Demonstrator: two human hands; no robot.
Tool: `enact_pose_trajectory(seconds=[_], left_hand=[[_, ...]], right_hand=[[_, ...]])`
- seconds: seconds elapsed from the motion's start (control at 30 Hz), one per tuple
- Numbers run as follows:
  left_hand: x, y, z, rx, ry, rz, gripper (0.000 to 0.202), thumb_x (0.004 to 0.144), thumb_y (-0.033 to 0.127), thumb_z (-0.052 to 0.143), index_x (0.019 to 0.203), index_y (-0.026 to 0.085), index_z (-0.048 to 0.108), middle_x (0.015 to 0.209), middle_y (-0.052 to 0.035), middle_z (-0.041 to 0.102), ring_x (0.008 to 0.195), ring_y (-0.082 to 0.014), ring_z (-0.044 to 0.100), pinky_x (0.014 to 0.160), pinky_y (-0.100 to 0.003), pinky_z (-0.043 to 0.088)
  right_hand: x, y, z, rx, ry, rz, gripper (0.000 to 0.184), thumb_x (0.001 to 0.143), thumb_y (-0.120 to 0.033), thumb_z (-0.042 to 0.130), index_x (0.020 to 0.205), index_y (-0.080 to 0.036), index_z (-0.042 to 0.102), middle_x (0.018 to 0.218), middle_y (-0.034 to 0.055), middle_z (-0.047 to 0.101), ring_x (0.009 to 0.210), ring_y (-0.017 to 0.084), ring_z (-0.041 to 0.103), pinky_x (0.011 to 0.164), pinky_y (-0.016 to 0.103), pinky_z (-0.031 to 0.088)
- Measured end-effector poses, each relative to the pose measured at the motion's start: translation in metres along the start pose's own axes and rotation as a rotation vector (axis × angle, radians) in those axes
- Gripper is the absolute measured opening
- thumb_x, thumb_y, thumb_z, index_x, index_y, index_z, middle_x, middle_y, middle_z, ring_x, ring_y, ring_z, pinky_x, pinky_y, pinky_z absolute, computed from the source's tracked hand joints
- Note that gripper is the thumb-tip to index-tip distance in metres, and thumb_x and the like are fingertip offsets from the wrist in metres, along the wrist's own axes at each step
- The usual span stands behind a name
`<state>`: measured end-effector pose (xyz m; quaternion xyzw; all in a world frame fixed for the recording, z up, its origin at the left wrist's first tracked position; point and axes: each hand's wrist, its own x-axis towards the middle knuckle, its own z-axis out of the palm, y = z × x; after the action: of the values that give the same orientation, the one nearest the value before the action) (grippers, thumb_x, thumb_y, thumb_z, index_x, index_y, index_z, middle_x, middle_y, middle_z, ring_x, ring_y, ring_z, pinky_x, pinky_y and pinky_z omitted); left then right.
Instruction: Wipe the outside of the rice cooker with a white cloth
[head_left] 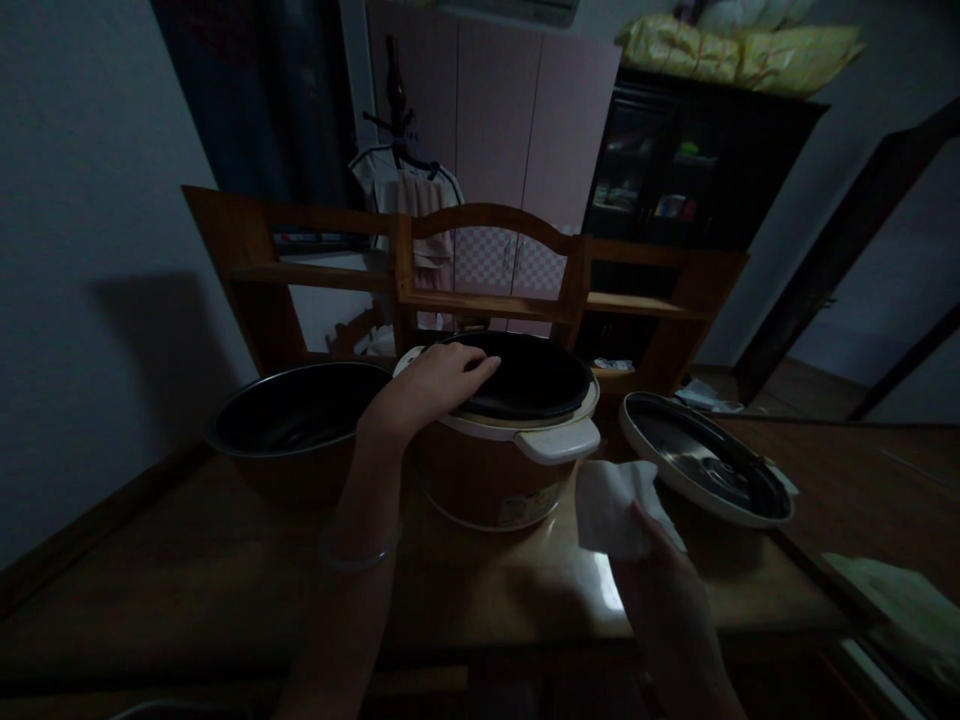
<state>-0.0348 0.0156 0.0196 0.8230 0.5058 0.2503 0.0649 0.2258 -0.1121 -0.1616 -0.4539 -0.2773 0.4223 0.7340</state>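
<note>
A round rice cooker (pixel 502 470) with a cream rim and a side handle stands on the wooden table (pixel 225 570); its inside is dark. My left hand (pixel 435 385) rests on the cooker's near left rim, fingers stretched over the opening. My right hand (pixel 652 560) is lower right of the cooker, fingers closed on a white cloth or paper towel (pixel 611 505) held just beside the cooker's handle. A thin bangle sits on my left wrist.
A dark metal inner pot (pixel 300 420) stands left of the cooker. A round lid (pixel 705 460) lies upside down to the right. A wooden shelf unit (pixel 480 290) runs along the table's back. A dark cabinet and hanging clothes are behind.
</note>
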Motion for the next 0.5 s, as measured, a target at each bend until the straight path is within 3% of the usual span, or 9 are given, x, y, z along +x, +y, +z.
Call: enact_pose_trajectory(seconds=[0.13,0.2,0.33,0.4,0.5], left_hand=[[-0.001,-0.005,-0.002,-0.063,-0.019,0.015,0.048,0.100,0.053,0.042,0.094,0.021,0.077,0.078,-0.0038,0.075,0.081,-0.0216,0.070,0.069,-0.029,0.043],[0.000,-0.008,-0.002,-0.080,-0.029,0.015,0.049,0.100,0.054,0.042,0.091,0.021,0.076,0.077,-0.0033,0.074,0.080,-0.0213,0.069,0.068,-0.028,0.043],[0.002,-0.009,-0.001,-0.076,-0.031,0.007,0.048,0.100,0.054,0.042,0.091,0.021,0.076,0.076,-0.0034,0.074,0.078,-0.0209,0.069,0.066,-0.028,0.042],[0.003,-0.009,-0.001,-0.068,-0.027,0.003,0.048,0.100,0.053,0.042,0.092,0.021,0.076,0.078,-0.0036,0.074,0.078,-0.0208,0.069,0.066,-0.028,0.043],[0.003,-0.008,-0.001,-0.057,-0.028,-0.003,0.048,0.100,0.053,0.041,0.094,0.021,0.077,0.079,-0.0037,0.075,0.079,-0.0208,0.069,0.066,-0.028,0.043]], right_hand=[[0.022,-0.004,0.015,-0.146,0.242,-0.139,0.061,0.087,-0.048,0.064,0.141,-0.019,0.063,0.134,0.0099,0.071,0.132,0.034,0.059,0.106,0.047,0.050],[0.030,0.000,0.031,-0.187,0.281,-0.178,0.069,0.090,-0.056,0.059,0.147,-0.017,0.056,0.145,0.0107,0.064,0.138,0.034,0.054,0.114,0.049,0.042],[0.032,0.022,0.063,-0.225,0.073,-0.167,0.066,0.093,-0.063,0.056,0.145,-0.023,0.060,0.148,0.0074,0.062,0.140,0.029,0.054,0.119,0.047,0.037],[0.027,0.032,0.075,-0.251,-0.031,-0.149,0.069,0.095,-0.066,0.051,0.151,-0.024,0.054,0.152,0.0070,0.058,0.144,0.027,0.051,0.120,0.045,0.036],[0.019,0.041,0.084,-0.231,-0.079,-0.121,0.075,0.097,-0.068,0.047,0.158,-0.025,0.042,0.156,0.0071,0.054,0.147,0.026,0.046,0.121,0.045,0.034]])
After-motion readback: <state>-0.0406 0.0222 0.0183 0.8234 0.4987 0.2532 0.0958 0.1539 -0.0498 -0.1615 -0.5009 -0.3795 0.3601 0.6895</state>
